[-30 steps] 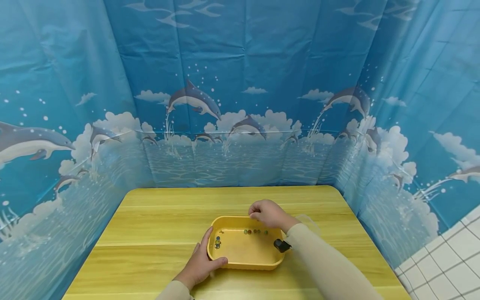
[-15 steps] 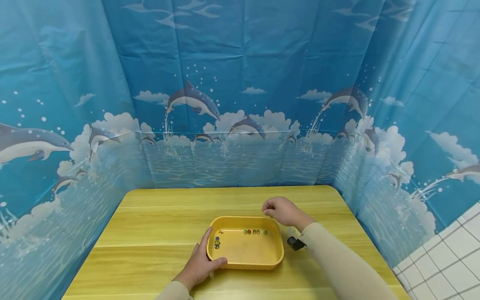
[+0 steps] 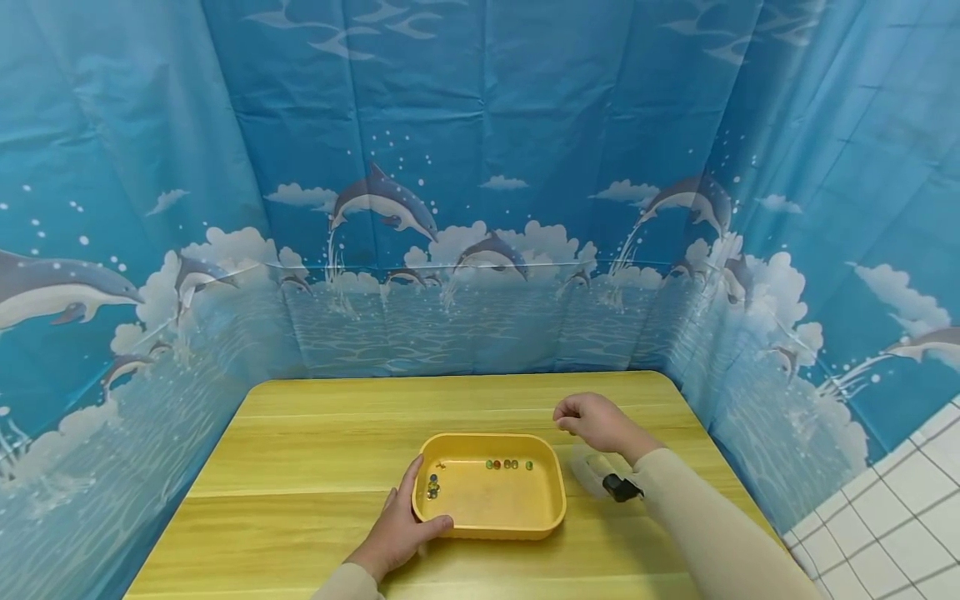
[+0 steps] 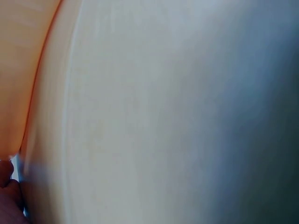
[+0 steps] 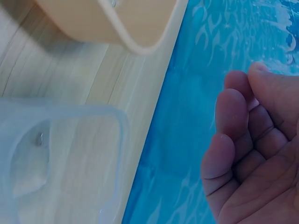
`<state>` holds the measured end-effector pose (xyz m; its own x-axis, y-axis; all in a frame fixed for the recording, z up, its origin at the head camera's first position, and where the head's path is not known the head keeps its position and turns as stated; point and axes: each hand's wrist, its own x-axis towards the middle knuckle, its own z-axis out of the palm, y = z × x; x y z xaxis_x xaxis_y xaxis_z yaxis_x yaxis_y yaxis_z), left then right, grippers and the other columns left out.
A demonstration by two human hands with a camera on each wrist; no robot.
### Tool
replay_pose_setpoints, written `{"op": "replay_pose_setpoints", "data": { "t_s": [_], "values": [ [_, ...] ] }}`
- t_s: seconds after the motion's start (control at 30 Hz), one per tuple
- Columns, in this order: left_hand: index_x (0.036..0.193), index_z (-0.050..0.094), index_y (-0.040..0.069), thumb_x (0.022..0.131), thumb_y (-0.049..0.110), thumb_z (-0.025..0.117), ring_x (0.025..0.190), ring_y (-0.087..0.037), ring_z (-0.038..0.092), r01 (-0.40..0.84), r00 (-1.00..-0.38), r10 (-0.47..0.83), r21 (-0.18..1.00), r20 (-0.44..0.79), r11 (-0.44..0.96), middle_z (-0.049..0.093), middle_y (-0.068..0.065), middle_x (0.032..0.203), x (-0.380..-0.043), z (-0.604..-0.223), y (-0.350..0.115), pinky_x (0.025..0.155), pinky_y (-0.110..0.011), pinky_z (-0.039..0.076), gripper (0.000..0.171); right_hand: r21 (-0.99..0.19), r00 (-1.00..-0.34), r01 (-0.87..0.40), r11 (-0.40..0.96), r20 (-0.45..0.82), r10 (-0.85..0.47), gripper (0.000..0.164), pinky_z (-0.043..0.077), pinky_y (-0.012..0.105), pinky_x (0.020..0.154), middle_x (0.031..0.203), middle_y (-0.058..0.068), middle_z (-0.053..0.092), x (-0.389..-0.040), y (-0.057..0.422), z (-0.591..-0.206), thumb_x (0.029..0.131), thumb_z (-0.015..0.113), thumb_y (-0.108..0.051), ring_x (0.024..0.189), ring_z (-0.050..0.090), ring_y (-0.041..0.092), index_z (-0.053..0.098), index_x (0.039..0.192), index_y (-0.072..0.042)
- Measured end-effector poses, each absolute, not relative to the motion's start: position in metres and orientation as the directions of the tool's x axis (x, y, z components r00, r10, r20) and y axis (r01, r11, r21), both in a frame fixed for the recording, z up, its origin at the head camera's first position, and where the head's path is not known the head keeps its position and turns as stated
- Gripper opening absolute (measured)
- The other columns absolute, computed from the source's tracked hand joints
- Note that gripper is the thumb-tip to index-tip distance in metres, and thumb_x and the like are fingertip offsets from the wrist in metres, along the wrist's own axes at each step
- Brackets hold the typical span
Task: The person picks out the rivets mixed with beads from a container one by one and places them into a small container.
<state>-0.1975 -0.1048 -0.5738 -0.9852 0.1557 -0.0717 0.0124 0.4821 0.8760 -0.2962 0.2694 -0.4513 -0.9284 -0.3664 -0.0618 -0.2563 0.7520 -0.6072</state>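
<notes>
My left hand (image 3: 399, 527) holds the near left corner of a shallow yellow plastic tray (image 3: 498, 532). Its thumb lies along the near side and its fingers along the left side. Inside the tray, several glass marbles (image 3: 497, 465) line the far wall and others (image 3: 432, 487) cluster at the left. Past the tray's right end, my right hand (image 3: 596, 422) is raised beyond a clear plastic container (image 5: 119, 140). Its fingers are curled, with the thumb tip against the index finger (image 5: 236, 80); I cannot tell if a marble is between them.
Both tray and container stand on a yellow wood-grain table (image 3: 315, 467). A blue dolphin-print curtain (image 3: 480, 325) hangs around the table's back and sides. White tiles (image 3: 900, 500) show at the lower right. A black wrist camera (image 3: 621, 488) overlaps the container in the head view.
My right hand has moved right, from above the tray's far rim to beyond the clear container, uncovering the tray's right end. The left hand keeps its place, and the visible marbles stay put.
</notes>
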Motion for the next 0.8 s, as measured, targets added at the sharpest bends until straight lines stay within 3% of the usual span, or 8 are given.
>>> {"op": "replay_pose_setpoints", "data": {
  "t_s": [0.33, 0.57, 0.8],
  "values": [
    [0.169, 0.015, 0.035, 0.082, 0.048, 0.090, 0.152, -0.069, 0.008, 0.010, -0.986, 0.150, 0.877, -0.071, 0.480, 0.039, -0.031, 0.163, -0.199, -0.577, -0.105, 0.112, -0.089, 0.017, 0.116, -0.607, -0.940, -0.220, 0.764, -0.076, -0.331, 0.011, 0.052, 0.035, 0.075, 0.091, 0.000, 0.069, -0.292, 0.290, -0.455, 0.106, 0.062, -0.012, 0.080, 0.058, 0.016, 0.073, 0.105, -0.011],
    [0.169, 0.015, 0.035, 0.082, 0.048, 0.089, 0.153, -0.068, 0.007, 0.005, -0.987, 0.145, 0.875, -0.074, 0.484, 0.037, -0.031, 0.164, -0.200, -0.580, -0.106, 0.113, -0.088, 0.017, 0.116, -0.610, -0.943, -0.201, 0.766, -0.090, -0.319, 0.011, 0.055, 0.037, 0.076, 0.099, 0.009, 0.072, -0.291, 0.299, -0.457, 0.106, 0.063, -0.013, 0.083, 0.061, 0.018, 0.073, 0.108, -0.009],
    [0.170, 0.015, 0.034, 0.082, 0.047, 0.090, 0.153, -0.068, 0.006, 0.006, -0.986, 0.148, 0.882, -0.072, 0.472, 0.038, -0.030, 0.164, -0.200, -0.581, -0.105, 0.114, -0.088, 0.015, 0.116, -0.602, -0.951, -0.191, 0.776, -0.082, -0.298, 0.012, 0.057, 0.038, 0.076, 0.099, 0.008, 0.073, -0.289, 0.310, -0.461, 0.104, 0.065, -0.013, 0.083, 0.062, 0.015, 0.074, 0.110, -0.007]
  ]
}}
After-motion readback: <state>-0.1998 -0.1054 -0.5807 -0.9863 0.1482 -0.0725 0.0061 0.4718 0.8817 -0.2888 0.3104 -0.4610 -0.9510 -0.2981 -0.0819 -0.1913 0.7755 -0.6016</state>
